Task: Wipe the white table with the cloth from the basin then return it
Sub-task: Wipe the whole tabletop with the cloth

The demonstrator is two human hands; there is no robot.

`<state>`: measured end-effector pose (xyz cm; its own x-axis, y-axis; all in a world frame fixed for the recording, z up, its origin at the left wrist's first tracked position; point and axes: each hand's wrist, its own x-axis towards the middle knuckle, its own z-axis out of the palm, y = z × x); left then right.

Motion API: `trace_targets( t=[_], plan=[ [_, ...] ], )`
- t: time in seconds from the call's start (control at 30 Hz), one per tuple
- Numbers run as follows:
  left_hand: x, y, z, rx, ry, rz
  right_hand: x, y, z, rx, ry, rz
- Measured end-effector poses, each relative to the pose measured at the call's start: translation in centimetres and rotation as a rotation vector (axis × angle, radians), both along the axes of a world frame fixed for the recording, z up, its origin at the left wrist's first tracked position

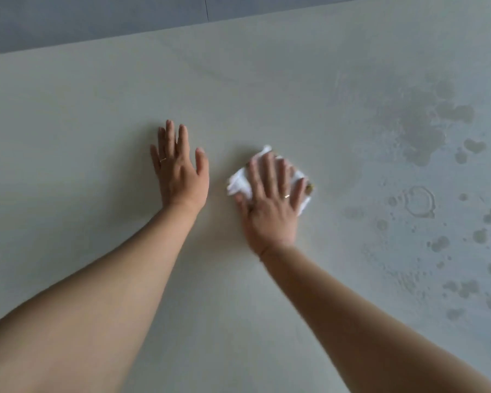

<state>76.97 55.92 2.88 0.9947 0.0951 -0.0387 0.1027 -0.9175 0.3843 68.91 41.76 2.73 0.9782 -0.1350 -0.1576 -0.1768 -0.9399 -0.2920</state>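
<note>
A white table (82,114) fills most of the view. A folded white cloth (240,181) lies on it near the middle. My right hand (270,205) presses flat on top of the cloth, fingers spread, covering most of it. A small brownish patch shows at the cloth's right edge. My left hand (180,168) rests flat on the bare table to the left of the cloth, fingers apart, holding nothing. The basin is not in view.
Wet streaks, droplets and a ring-shaped water mark (418,201) cover the right part of the table. A larger damp patch (414,120) lies at the upper right. The table's far edge (182,29) runs across the top, with grey floor beyond.
</note>
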Motion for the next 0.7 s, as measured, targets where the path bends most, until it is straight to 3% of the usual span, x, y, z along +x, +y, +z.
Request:
trace_targets(
  t=[0.1,0.2,0.37,0.5,0.7],
  plan=[
    [-5.6,1.4,0.9,-0.016,-0.088,0.043,-3.6,2.8,0.2,-0.009,-0.004,0.268],
    [-13.6,1.8,1.0,0.067,-0.057,0.037,-3.3,-1.3,0.0,-0.031,-0.025,0.469],
    [-18.0,1.6,-0.5,0.184,0.074,-0.023,-3.2,-9.7,0.1,-0.081,0.050,0.066],
    [-18.1,1.6,-0.9,0.184,0.086,-0.020,-3.9,-4.9,0.2,-0.013,0.038,-0.233],
    [-18.0,1.6,-0.7,0.186,0.064,-0.013,-8.9,2.8,0.6,0.016,-0.005,0.279]
  ],
)
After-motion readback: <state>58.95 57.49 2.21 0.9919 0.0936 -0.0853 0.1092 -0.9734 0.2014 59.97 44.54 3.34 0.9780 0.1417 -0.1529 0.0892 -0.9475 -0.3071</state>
